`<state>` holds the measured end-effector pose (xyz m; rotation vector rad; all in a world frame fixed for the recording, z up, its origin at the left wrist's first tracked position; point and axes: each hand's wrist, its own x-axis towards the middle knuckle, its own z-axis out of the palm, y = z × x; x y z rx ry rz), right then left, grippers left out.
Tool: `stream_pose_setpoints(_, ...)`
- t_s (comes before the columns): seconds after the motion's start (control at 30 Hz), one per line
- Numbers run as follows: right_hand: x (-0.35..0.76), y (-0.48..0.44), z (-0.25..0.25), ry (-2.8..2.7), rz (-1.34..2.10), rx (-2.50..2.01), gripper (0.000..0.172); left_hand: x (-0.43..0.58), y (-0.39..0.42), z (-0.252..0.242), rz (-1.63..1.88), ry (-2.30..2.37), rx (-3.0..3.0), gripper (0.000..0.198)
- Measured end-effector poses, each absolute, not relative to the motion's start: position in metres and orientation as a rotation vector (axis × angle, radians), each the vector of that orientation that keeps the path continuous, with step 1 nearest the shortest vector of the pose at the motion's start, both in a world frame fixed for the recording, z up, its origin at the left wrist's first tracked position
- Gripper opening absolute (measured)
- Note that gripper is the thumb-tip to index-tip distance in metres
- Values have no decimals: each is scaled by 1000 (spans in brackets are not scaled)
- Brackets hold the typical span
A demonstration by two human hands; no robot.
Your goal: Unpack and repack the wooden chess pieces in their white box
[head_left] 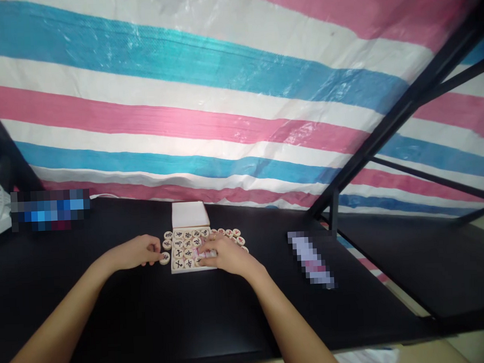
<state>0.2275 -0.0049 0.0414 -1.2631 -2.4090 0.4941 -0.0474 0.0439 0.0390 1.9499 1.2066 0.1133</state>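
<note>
A small white box point(172, 269) of Chinese chess pieces sits mid-table with its lid point(189, 214) standing up behind it. Rows of round pieces with black characters fill its left part. My left hand point(143, 251) is at the left of the box, its thumb and fingertips closed on the edge of a loose chess piece point(164, 258) on the table. Over the right part of the box is my right hand point(225, 254), fingers apart, the tips down among the pieces. Something pinkish-white point(205, 252) shows between its fingers; the palm hides what lies below.
Two loose black-character pieces point(167, 240) lie left of the box, several red-character pieces point(229, 233) right of it. A blurred-out item point(312, 261) rests on the black table point(152, 319) at right, another point(51, 210) at far left. Black metal bars point(369, 149) and striped sheeting point(183, 120) stand behind.
</note>
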Motion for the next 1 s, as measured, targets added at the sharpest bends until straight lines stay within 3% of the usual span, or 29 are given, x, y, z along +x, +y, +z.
stream_pose_setpoints(0.53,250,-3,45,-2371,678,-1367,20,-45,37,51,99,1296,1992,45)
stream_pose_setpoints(0.7,245,-1,41,-2364,517,-1377,11,-50,43,50,238,1307,2047,41)
stream_pose_setpoints(0.8,242,-2,42,-2349,437,-1384,13,-47,46,43,369,1409,2012,37)
stream_pose_setpoints(1.0,242,-5,45,-2359,502,-1406,28,-39,47,39,418,1568,1894,51)
